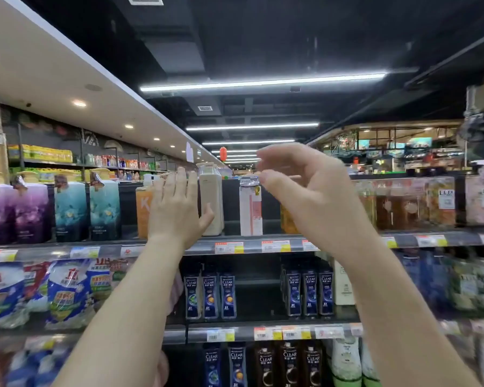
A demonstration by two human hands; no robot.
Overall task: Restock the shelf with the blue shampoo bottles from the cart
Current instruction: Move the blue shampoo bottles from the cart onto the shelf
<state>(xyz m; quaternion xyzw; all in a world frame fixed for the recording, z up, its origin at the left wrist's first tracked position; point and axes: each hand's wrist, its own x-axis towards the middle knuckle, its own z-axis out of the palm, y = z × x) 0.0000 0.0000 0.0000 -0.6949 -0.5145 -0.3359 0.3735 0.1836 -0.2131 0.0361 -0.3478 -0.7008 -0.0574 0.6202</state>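
Both arms reach up to the top shelf [252, 239] of a shop rack. The left hand [176, 208] is wide, with its fingers straight and pointing up and its back to the camera. It is in front of an orange bottle [142, 210], and its thumb lies over the front of a tall cream bottle [210, 196]. I cannot tell if it presses on either one.

The right hand [299, 188] is up a bit higher and looks blurry. Its fingers are loosely bent and it holds nothing. It is in front of a white bottle [250, 210], near the bottle's top, and I cannot tell if it touches it.

The blue shampoo bottles [210, 294] stand on the middle shelf [263, 325], one level below the hands. Three stand in a row near the front edge, just right of the left arm. More blue bottles [309, 293] stand in a second group farther right, by the right arm. There is a dark gap between the two groups.

Toward the left end of the top shelf stand teal bottles [70, 210] and purple bottles [0, 213]. Toward its right end stand amber bottles [403, 205]. Blue and white bags [65, 289] fill the left end of the middle shelf. Price tags [229, 248] are stuck along the front edges. On the lowest level stand dark brown bottles [289, 364]
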